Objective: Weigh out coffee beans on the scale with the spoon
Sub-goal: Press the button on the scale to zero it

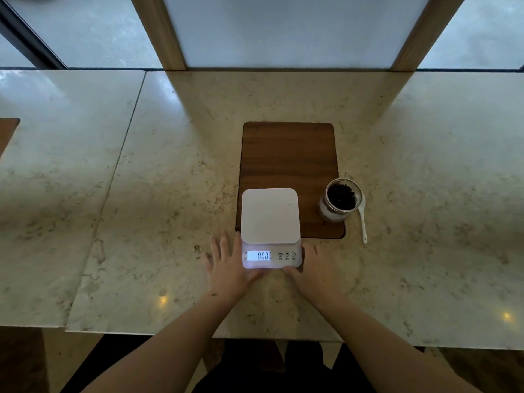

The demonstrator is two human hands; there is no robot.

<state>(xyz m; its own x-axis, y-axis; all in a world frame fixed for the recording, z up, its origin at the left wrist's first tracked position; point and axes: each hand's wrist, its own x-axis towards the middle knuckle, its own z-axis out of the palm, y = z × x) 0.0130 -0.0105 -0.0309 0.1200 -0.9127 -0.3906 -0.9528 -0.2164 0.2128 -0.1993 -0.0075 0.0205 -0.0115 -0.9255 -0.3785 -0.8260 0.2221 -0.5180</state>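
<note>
Head view: we flank the white square digital scale (270, 222), reading zero, with flat, open-fingered left hand (226, 268) and right hand (314, 272); glass jar of coffee beans (340, 198) and white plastic spoon (362, 219) wait untouched at right.

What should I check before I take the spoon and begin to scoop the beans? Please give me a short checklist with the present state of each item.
1. Scale display lit and at zero: ok.
2. Weighing platform bare, with no cup on it to receive beans: not ok.
3. Glass jar open, coffee beans visible inside: ok.
4. White spoon free on the countertop, right of the jar: ok.
5. Left hand and right hand empty, flat beside the scale: ok.
6. Scale level, its far part over the wooden board: cannot tell.
</note>
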